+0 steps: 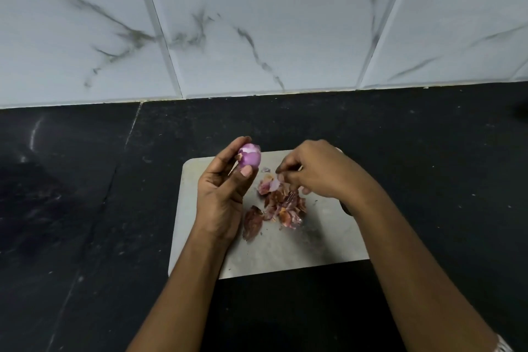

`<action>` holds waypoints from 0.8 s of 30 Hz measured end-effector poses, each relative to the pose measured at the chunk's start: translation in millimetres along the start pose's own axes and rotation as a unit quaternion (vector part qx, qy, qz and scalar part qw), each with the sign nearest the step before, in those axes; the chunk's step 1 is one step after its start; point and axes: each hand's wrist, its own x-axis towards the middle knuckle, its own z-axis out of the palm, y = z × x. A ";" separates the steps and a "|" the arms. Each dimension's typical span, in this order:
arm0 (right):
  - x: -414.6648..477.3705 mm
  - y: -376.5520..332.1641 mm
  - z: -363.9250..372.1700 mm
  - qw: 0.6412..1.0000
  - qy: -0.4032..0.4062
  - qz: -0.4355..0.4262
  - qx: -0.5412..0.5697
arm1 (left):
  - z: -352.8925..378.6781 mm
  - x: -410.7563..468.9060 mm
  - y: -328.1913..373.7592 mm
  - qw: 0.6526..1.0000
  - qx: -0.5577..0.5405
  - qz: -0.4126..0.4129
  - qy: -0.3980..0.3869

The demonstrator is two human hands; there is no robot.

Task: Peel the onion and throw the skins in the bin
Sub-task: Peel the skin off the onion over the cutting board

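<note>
My left hand (225, 188) grips a small purple onion (251, 156) between thumb and fingers, lifted just above the back left of a pale cutting board (285, 251). The onion is mostly bare, with a bit of brown skin still on its left side. A heap of reddish-brown onion skins (278, 207) lies in the middle of the board. My right hand (317, 171) hovers over the back of that heap, fingers curled down and pinching a small piece of skin at its fingertips.
The board lies on a black stone counter (85, 208) that runs to a white marble-tiled wall (257, 23) behind. A dark object (345, 208) pokes out from under my right wrist. No bin is in view.
</note>
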 end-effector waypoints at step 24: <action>-0.8 -15.6 13.3 0.945 0.224 -0.150 0.185 | 8.3 -8.8 2.4 0.986 0.144 0.080 0.027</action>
